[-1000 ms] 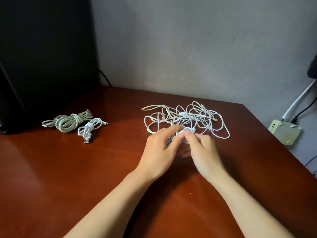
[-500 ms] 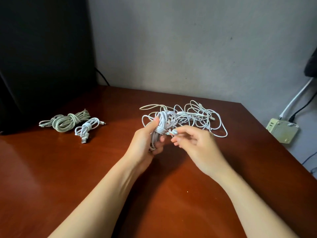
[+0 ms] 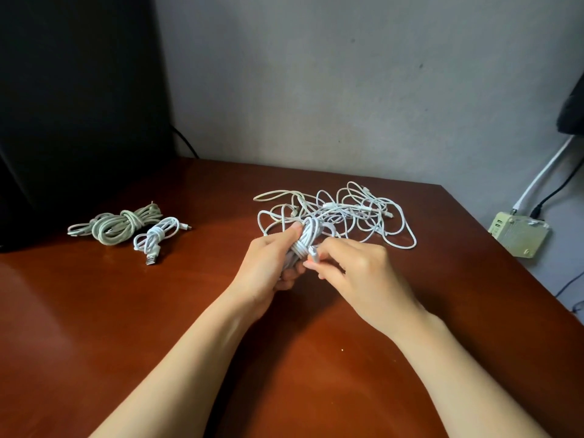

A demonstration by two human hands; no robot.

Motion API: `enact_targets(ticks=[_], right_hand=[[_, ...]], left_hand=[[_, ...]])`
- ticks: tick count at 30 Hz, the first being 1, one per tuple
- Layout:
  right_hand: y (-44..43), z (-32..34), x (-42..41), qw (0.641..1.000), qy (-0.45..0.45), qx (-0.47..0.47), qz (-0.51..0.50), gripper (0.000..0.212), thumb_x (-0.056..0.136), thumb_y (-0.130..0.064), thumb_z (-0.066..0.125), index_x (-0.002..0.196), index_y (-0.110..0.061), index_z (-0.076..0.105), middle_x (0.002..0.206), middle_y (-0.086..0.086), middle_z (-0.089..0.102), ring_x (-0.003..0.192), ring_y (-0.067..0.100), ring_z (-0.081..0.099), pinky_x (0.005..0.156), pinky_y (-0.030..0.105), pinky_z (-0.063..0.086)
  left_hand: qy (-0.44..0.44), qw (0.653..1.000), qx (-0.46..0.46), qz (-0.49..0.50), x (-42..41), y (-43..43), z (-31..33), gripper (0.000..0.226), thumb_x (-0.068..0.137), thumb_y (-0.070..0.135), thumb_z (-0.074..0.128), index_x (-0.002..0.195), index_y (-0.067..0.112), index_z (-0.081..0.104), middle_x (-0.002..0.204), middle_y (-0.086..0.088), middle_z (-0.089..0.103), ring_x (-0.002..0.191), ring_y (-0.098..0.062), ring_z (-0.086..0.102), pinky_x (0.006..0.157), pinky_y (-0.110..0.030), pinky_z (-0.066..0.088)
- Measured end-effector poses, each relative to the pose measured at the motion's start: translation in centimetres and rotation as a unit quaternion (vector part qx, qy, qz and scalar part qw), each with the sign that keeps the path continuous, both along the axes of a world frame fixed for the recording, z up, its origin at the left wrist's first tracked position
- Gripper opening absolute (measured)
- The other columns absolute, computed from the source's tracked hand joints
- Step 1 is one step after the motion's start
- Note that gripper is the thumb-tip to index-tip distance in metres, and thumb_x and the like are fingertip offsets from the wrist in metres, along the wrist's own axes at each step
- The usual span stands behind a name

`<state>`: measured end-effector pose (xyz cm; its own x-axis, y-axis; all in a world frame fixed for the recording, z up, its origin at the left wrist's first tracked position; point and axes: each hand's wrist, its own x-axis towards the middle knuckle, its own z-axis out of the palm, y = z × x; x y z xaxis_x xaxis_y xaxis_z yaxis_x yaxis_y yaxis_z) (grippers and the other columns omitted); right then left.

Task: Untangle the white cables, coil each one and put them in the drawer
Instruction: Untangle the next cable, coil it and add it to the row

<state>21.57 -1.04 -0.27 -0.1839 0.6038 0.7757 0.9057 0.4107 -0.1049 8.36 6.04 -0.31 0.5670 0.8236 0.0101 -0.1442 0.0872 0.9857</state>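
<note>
Left hand (image 3: 268, 263) curled round the coil (image 3: 302, 238) at table (image 3: 126, 327) centre | right hand (image 3: 357, 270) pinching its plug end (image 3: 313, 251) | tangle (image 3: 363, 213) just behind, 12 o'clock; finished coils (image 3: 126, 227) at 10 | risk: if plug slips the pinch, wraps likely spring loose, maybe snagging tangle | drawer unseen

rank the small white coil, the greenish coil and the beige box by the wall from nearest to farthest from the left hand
1. small white coil, on the table, left of the left hand
2. greenish coil, beside it, further left
3. beige box, far right, off the table by the wall
</note>
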Motion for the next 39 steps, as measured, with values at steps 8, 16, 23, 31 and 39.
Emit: enact_targets(ticks=[8,16,23,31,39], right_hand=[[-0.2,0.2,-0.2,0.998,-0.047,0.023,0.025,0.013,0.080,-0.018,0.071,0.074,-0.007,0.066,0.068,0.001,0.063,0.058,0.016,0.057,0.056,0.026,0.049],[0.0,0.9,0.8,0.999,-0.002,0.027,-0.024,0.031,0.077,-0.039,0.068,0.085,-0.010,0.071,0.090,0.000,0.057,0.087,0.014,0.048,0.068,0.022,0.042],[-0.1,0.7,0.9,0.982,0.172,-0.070,0.021,0.032,0.071,-0.044,0.069,0.089,-0.017,0.068,0.089,-0.016,0.056,0.083,-0.006,0.054,0.071,0.005,0.040],[-0.4,1.6,1.0,0.968,0.215,-0.120,0.052,0.034,0.063,-0.049,0.075,0.084,-0.023,0.068,0.078,-0.016,0.061,0.067,0.007,0.056,0.056,0.024,0.049],[0.0,0.9,1.5,0.979,0.194,-0.061,0.010,0.028,0.066,-0.036,0.079,0.076,-0.010,0.072,0.083,-0.012,0.056,0.063,0.001,0.046,0.058,0.006,0.036]], left_hand=[[0.036,0.997,0.041,0.052,-0.2,0.2,-0.2,0.046,0.096,0.029,0.053,0.055,0.011,0.060,0.046,-0.005,0.044,0.041,-0.014,0.028,0.043,-0.020,0.017],[0.104,0.979,0.172,0.043,-0.5,0.1,-0.3,0.046,0.092,0.026,0.055,0.050,0.009,0.058,0.046,-0.007,0.048,0.043,-0.011,0.035,0.046,-0.021,0.028],[0.080,0.983,0.163,-0.023,-0.6,-0.4,0.3,0.049,0.098,0.025,0.047,0.050,0.014,0.055,0.050,-0.010,0.048,0.042,-0.012,0.031,0.044,-0.019,0.026],[0.075,0.988,0.082,-0.108,-0.8,-0.4,0.9,0.041,0.088,0.010,0.042,0.050,0.015,0.056,0.046,-0.006,0.042,0.042,-0.015,0.022,0.046,-0.026,0.013],[0.085,0.980,0.152,-0.095,-0.5,0.0,0.1,0.041,0.083,0.028,0.046,0.082,-0.010,0.062,0.050,-0.012,0.047,0.047,-0.021,0.040,0.042,-0.022,0.027]])
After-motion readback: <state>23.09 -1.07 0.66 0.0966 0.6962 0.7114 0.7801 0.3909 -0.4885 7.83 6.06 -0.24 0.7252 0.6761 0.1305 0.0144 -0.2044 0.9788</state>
